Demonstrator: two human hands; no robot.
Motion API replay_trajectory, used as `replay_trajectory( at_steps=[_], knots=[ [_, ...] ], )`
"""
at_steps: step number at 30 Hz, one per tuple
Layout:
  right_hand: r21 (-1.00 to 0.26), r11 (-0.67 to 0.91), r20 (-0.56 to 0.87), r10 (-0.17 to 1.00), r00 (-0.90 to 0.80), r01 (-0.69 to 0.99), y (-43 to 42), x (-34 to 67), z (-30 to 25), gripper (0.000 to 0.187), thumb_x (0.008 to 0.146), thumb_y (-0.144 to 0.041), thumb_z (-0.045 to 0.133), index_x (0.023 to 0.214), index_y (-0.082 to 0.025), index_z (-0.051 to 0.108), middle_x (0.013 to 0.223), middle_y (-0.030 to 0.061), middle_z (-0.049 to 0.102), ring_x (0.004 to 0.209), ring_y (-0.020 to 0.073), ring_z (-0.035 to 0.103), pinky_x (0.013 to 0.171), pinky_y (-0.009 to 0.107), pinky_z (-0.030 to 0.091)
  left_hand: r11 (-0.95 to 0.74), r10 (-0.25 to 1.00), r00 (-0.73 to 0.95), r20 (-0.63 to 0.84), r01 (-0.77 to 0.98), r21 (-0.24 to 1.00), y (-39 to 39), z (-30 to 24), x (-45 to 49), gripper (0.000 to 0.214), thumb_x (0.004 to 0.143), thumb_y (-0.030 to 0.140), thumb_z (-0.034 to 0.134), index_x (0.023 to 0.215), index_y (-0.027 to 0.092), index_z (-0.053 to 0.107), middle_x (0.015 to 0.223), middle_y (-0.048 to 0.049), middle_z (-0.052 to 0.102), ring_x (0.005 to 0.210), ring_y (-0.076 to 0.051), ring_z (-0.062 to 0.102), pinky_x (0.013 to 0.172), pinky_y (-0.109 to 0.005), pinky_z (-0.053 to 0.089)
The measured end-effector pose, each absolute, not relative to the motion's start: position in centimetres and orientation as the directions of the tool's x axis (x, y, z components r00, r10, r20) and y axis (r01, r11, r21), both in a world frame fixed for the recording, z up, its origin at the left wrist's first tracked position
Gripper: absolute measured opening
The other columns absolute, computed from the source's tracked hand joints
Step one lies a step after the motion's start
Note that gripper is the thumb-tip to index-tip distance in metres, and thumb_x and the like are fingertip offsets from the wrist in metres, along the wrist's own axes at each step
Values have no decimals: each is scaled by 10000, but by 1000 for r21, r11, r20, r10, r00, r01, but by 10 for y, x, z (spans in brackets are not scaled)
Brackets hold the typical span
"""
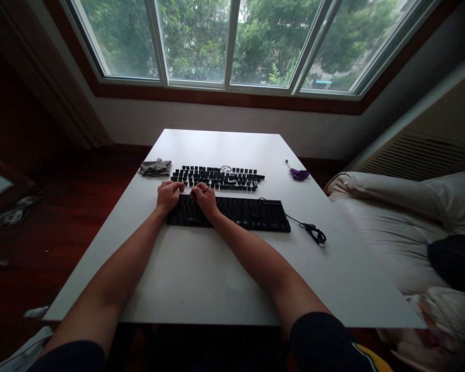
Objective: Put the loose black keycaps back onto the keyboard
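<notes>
A black keyboard [251, 213] lies across the white table in front of me, its key bed largely stripped of keycaps. At its far left corner rests my left hand [168, 196], fingers curled in around the edge. My right hand [206, 199] is above the left part of the keyboard, its fingers pinched together; a thin object seems to be between them, too small to name. Just beyond both hands, loose black keycaps [217, 178] stand in several rows on the table. A thin pale loop [225, 168] lies at the back of these rows.
A crumpled grey cloth [155, 167] lies left of the keycaps, and a purple cloth [299, 174] near the right edge. The coiled USB cable [314, 233] sits right of the keyboard. Beyond the table [225, 279] are a window and, at right, a sofa [387, 227].
</notes>
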State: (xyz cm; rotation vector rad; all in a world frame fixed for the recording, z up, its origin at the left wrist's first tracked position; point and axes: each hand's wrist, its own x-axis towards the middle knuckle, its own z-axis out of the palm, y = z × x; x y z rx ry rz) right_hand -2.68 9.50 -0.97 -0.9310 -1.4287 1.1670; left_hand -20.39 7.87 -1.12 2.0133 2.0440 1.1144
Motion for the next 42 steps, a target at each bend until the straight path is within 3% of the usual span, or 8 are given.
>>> replay_trajectory(
  at_steps=[12, 42],
  knots=[
    [-976, 218, 216, 958, -188, -10, 93, -27, -8, 226, 858, -382, 542, 709, -219, 586, 642, -34, 631, 599, 131, 579, 599, 233, 451, -148, 899, -93, 427, 855, 497, 80, -15, -203, 429, 785, 97, 500, 1068, 270, 773, 1127, -43, 725, 1223, -270, 550, 1145, -453, 360],
    [-967, 253, 239, 946, -221, 37, 92, -27, -10, 250, 872, -406, 551, 716, -221, 615, 628, -34, 627, 627, 146, 602, 623, 236, 462, -163, 892, -94, 442, 847, 507, 80, -16, -205, 320, 828, 183, 534, 1039, 253, 764, 1007, -52, 745, 1117, -273, 558, 1080, -435, 423]
  ],
)
